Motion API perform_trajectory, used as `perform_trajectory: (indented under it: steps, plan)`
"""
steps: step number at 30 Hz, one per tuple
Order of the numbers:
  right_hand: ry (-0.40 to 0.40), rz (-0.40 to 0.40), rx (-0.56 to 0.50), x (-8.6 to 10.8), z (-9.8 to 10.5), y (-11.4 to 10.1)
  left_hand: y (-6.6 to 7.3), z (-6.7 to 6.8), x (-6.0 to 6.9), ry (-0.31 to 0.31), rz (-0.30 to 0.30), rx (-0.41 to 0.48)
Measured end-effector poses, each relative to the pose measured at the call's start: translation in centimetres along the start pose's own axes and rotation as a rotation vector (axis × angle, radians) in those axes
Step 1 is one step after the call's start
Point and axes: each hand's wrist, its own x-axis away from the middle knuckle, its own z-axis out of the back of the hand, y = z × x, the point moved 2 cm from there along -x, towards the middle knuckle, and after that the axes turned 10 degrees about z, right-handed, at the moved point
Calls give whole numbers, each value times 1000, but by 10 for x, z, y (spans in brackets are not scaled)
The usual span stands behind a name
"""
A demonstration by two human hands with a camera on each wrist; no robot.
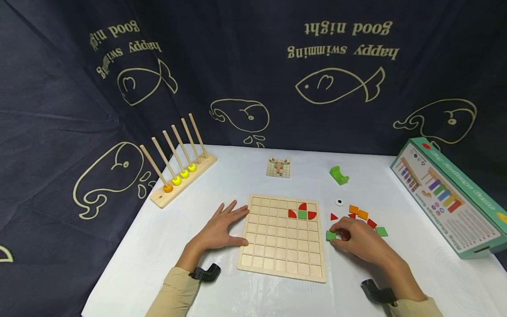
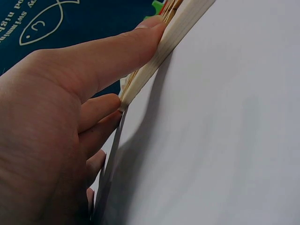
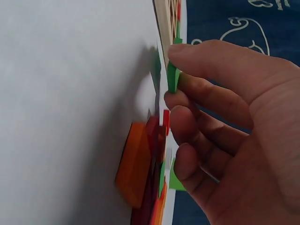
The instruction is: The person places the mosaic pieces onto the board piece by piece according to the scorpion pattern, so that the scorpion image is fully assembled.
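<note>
A wooden grid board (image 1: 277, 237) lies on the white table, with a green square (image 1: 302, 214) and three red quarter-round pieces (image 1: 311, 215) around it near its upper right. My left hand (image 1: 222, 226) rests at the board's left edge, fingers spread, thumb and fingertips touching the rim (image 2: 154, 61). Right of the board, my right hand (image 1: 358, 237) pinches a green piece (image 1: 330, 236) between thumb and fingers; the right wrist view shows this piece (image 3: 173, 77) held above the table. Orange (image 1: 362, 214), red (image 1: 334, 216) and green (image 1: 381, 231) pieces lie beside that hand.
A pegged wooden stand (image 1: 184, 180) with orange and yellow beads is at the left. A small pattern card (image 1: 278, 167), a green curved block (image 1: 339, 175) and an eye disc (image 1: 339, 202) lie farther back. A game box (image 1: 447, 198) stands at the right.
</note>
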Motion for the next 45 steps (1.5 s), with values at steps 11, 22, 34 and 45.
perform_trajectory:
  steps: [11,22,34,45]
  plan:
    - [4,33,23,-25,-8,-15,0,-1,0,2,-12,28]
    - [2,120,27,-56,-17,-36,1,1,0,2,-22,23]
    - [-5,201,53,-76,-30,-48,2,1,0,-10,-9,17]
    - [-9,224,25,-80,-34,-49,1,1,1,-5,-10,15]
